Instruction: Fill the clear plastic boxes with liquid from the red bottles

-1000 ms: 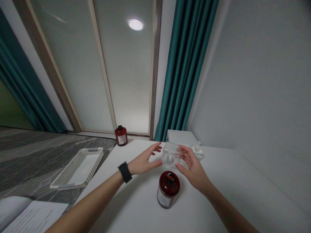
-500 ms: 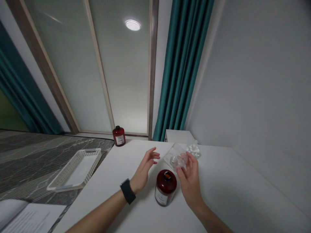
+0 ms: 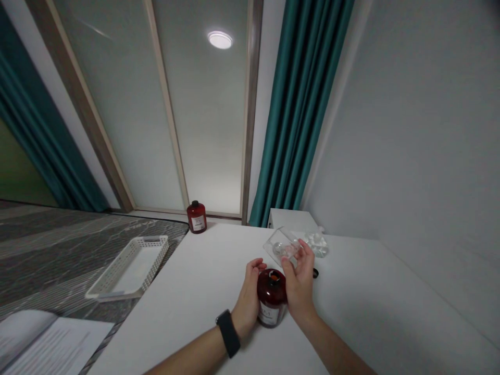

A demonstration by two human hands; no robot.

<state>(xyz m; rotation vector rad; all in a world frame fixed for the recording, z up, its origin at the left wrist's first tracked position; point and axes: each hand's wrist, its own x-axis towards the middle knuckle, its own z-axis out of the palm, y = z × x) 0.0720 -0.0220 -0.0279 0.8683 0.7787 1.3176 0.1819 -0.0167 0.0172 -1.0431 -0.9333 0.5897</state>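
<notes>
A dark red bottle (image 3: 272, 291) with a white label stands upright on the white table, its neck uncapped. My left hand (image 3: 252, 291), with a black watch at its wrist, is curled round the bottle's left side, fingertips behind it. In my right hand (image 3: 300, 276) is a thin clear plastic box (image 3: 279, 246), pinched between thumb and fingers and tilted above and behind the bottle. A round shape shows in the clear plastic; its details are hard to make out. The right hand's heel is close to the bottle's right side. A small black cap (image 3: 315, 273) lies just right of that hand.
A second red bottle (image 3: 197, 217), with a black cap, stands at the table's far left corner. Crumpled clear plastic (image 3: 317, 245) and a white box (image 3: 292, 220) are at the back. Left, below the table, are a white basket (image 3: 101, 281) and an open book (image 3: 66, 344).
My left hand has moved right and down from the air onto the bottle's side. The clear plastic box stays in my right hand. The black cap has come into sight beside it.
</notes>
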